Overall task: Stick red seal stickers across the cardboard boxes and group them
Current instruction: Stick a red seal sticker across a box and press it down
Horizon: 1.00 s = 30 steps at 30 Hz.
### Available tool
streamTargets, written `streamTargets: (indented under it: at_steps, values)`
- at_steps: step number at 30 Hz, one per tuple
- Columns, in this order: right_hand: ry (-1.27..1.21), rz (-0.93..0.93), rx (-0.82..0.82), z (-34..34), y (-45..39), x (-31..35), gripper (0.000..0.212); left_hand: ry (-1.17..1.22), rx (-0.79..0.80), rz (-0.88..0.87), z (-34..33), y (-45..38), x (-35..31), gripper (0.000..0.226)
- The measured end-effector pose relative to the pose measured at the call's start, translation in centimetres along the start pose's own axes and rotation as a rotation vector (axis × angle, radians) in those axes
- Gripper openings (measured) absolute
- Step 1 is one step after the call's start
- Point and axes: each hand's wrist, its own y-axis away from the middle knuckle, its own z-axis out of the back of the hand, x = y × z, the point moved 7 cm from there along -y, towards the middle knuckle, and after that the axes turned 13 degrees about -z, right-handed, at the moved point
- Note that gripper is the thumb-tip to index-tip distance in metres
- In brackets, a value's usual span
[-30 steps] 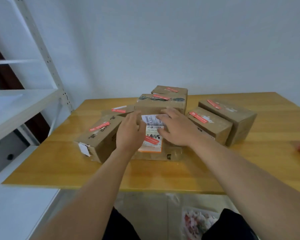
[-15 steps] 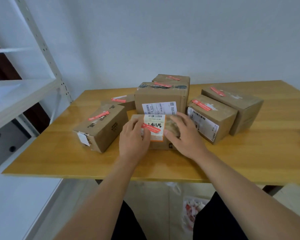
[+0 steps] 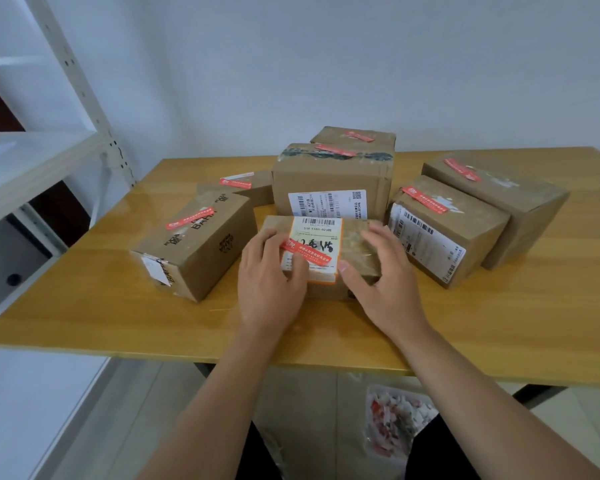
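Observation:
A small flat cardboard box (image 3: 359, 251) lies at the middle front of the wooden table (image 3: 499, 327), with a white label and a red seal sticker (image 3: 309, 252) across its top. My left hand (image 3: 271, 282) rests on its left part, thumb pressing on the sticker. My right hand (image 3: 385, 278) lies on its right part, fingers spread over the top. Around it stand several sealed boxes: one at the left (image 3: 194, 251), a tall one behind (image 3: 329, 181), another at the back (image 3: 355, 138), a small one (image 3: 253, 188) and two on the right (image 3: 444, 230) (image 3: 510, 202).
A white metal shelf rack (image 3: 49, 150) stands at the left beside the table. On the floor under the table's front edge lies a clear bag (image 3: 395, 424) of red and white scraps. A pale wall rises behind the table.
Both hands slid the small box toward me, away from the tall box. My fingers shifted on its top, the left thumb now on the sticker.

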Motion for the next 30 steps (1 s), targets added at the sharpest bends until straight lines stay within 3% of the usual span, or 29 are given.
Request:
streamTargets:
  at_steps: [5,11,13,20,30]
  values:
    - [0.005,0.130,-0.069,0.6,0.5,0.9,0.060,0.117,-0.149,-0.013,0.3,1.0,0.1,0.044]
    - [0.025,0.182,-0.097,0.4,0.4,1.0,0.058,0.218,-0.210,0.029,0.6,0.8,0.8,0.039]
    - [0.036,0.187,-0.106,0.3,0.4,1.0,0.057,0.229,-0.208,0.019,0.4,0.9,0.9,0.044]
    - [0.085,0.166,-0.124,0.2,0.4,0.6,0.053,0.280,-0.212,-0.020,0.2,1.4,1.0,0.031]
    - [0.292,0.332,-0.186,0.1,1.3,2.2,0.043,0.247,-0.136,0.028,0.6,0.3,0.9,0.019]
